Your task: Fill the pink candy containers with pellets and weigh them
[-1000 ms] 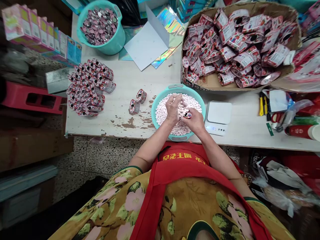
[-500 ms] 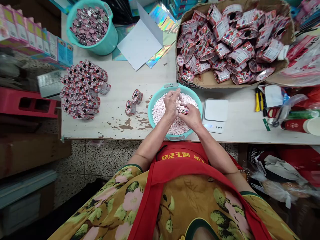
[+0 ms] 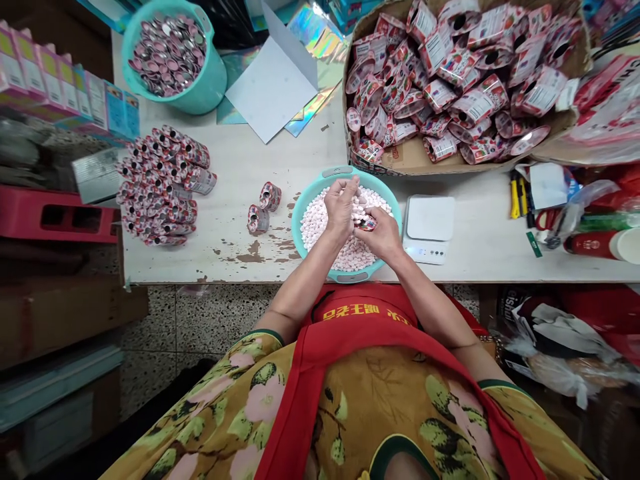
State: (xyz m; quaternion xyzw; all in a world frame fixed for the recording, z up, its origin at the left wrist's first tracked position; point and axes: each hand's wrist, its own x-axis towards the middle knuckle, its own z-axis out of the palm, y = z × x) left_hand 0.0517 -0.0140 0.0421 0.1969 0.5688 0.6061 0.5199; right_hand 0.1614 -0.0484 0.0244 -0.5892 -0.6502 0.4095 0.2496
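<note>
My right hand [image 3: 383, 235] fingers grip a small tin [image 3: 367, 223] over the teal basin [image 3: 350, 275] near the bench's front edge — left hand [image 3: 342, 205], cupping candies, sits just beside it.

apron: red, yellow characters on bib | top: mustard floral, short green-edged sleeves | forearms: bare

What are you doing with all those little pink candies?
A person in a red apron sits at a white table with both hands over a teal basin of small pink-white candies. The right hand holds a small printed container, and the left hand is cupped against it, some candies at its fingers. Two similar containers sit left of the basin, a white scale on its right.
</note>
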